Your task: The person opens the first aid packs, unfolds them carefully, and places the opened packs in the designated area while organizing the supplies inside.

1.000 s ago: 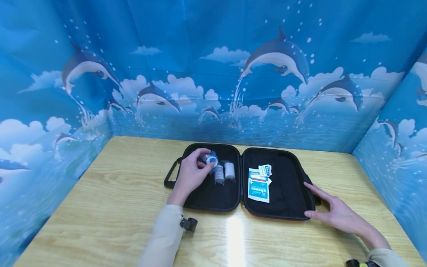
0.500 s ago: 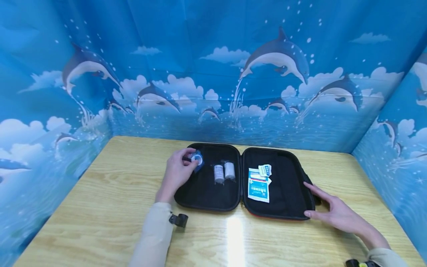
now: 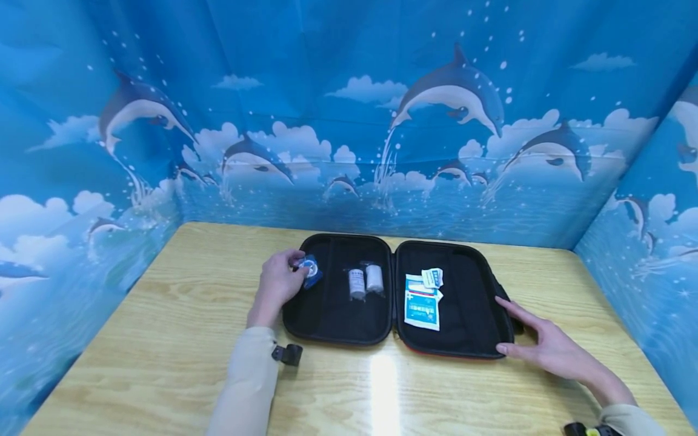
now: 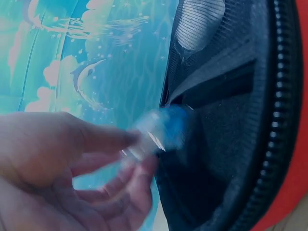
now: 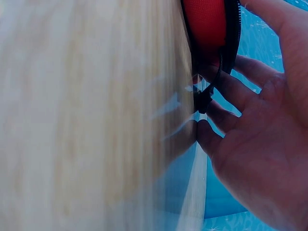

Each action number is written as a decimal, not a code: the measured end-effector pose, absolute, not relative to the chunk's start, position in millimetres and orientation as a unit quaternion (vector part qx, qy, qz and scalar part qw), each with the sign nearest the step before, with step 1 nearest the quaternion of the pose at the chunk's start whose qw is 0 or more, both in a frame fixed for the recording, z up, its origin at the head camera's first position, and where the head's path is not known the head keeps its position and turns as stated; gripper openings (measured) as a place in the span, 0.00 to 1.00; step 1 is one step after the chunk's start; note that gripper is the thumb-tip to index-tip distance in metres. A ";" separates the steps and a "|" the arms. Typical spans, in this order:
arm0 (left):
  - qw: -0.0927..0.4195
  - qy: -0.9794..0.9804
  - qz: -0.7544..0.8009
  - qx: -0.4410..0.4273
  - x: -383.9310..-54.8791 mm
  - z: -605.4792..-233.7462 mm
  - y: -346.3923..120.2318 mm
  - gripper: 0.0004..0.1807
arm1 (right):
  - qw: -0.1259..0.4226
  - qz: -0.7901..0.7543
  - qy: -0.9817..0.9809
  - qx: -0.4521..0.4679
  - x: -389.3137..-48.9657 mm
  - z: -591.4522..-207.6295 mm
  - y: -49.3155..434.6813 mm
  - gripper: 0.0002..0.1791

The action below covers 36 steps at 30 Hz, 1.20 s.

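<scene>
My left hand (image 3: 277, 280) pinches a small wrapped tape roll (image 3: 309, 267), white and ring-shaped in a clear and blue wrapper, between thumb and fingertips. It is over the left edge of an open black first-aid case (image 3: 340, 327); the roll is blurred in the left wrist view. Two wrapped bandage rolls (image 3: 357, 283) lie in that left half. My right hand (image 3: 556, 348) rests at the right edge of the other half, thumb near its front corner and fingers along the side. In the right wrist view, fingers reach by the red outer shell (image 5: 206, 24) and a black strap (image 5: 211, 86).
Blue and white packets (image 3: 422, 309) lie in the right half of the case. A wooden table (image 3: 163, 339) carries everything. A blue dolphin-print curtain (image 3: 327, 121) stands behind and at both sides. In the left wrist view, a white roll (image 4: 199, 26) shows behind mesh.
My left hand has carried the tape roll leftward, from above the bandage rolls to the left edge of the case. The right hand has stayed in place.
</scene>
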<state>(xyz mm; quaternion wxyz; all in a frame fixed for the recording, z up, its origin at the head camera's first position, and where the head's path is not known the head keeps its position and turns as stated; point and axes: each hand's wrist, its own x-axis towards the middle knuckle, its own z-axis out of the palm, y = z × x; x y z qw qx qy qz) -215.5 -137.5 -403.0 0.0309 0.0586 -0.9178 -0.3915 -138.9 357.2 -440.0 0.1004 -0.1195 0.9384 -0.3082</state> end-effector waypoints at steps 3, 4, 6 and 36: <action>0.014 -0.919 -0.388 0.067 -214.9 -402.9 -138.6 0.20 | 0.101 -0.309 0.938 -0.120 -138.7 -439.6 356.9 0.50; 0.007 -0.919 -0.389 0.068 -214.8 -402.6 -138.2 0.19 | 0.100 -0.309 0.938 -0.120 -138.6 -439.4 356.8 0.50; -0.009 -0.919 -0.390 0.059 -215.1 -402.1 -136.9 0.19 | 0.100 -0.311 0.938 -0.119 -138.3 -438.9 356.8 0.50; -0.061 -0.938 -0.340 0.006 -217.0 -410.8 -115.1 0.17 | 0.096 -0.317 0.936 -0.117 -138.2 -440.0 356.4 0.50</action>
